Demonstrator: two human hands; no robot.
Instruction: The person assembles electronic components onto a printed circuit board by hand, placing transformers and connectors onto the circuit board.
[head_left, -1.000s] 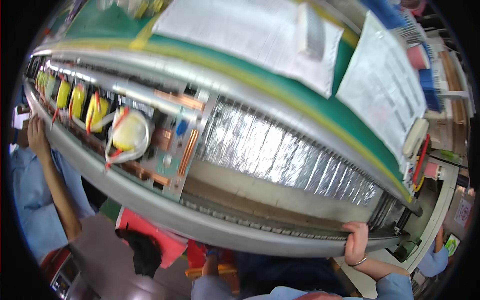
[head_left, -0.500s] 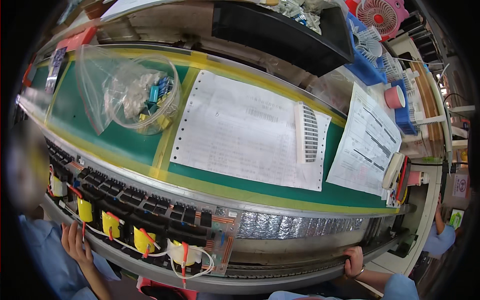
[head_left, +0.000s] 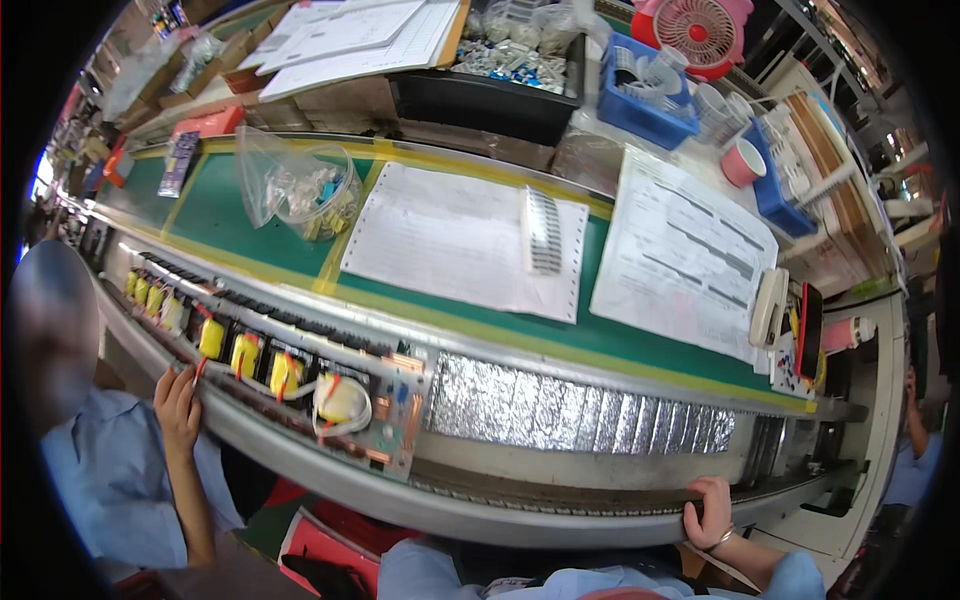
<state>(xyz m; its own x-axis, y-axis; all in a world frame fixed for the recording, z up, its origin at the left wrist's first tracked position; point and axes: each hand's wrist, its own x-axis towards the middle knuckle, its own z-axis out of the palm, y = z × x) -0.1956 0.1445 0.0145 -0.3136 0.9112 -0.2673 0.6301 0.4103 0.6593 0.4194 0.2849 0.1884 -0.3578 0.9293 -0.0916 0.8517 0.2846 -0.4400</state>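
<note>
My right hand (head_left: 709,512) is on the near metal rail (head_left: 600,528) of a conveyor, its fingers curled over the edge. A metal band shows at that wrist. My left hand is out of view; only a blue sleeve or cloth shows at the lower middle. On the conveyor, left of my right hand and apart from it, lies a long circuit board (head_left: 392,425) with black parts, yellow-wrapped components (head_left: 286,372), red ties and a loop of white wire. A co-worker's hand (head_left: 178,412) rests on the rail at the left, near the board.
Beyond the conveyor, a green bench (head_left: 440,300) holds a plastic tub (head_left: 335,215) of small parts, printed sheets (head_left: 430,250) and a white slotted strip (head_left: 541,232). Behind stand a black bin (head_left: 480,105), blue trays (head_left: 640,100) and a pink fan (head_left: 695,30). Silvery sheeting (head_left: 580,400) lines the conveyor.
The view has tilted up, showing more shelf papers and trays at the back. My right hand stays on the rail. The co-worker's hand remains at the rail on the left.
</note>
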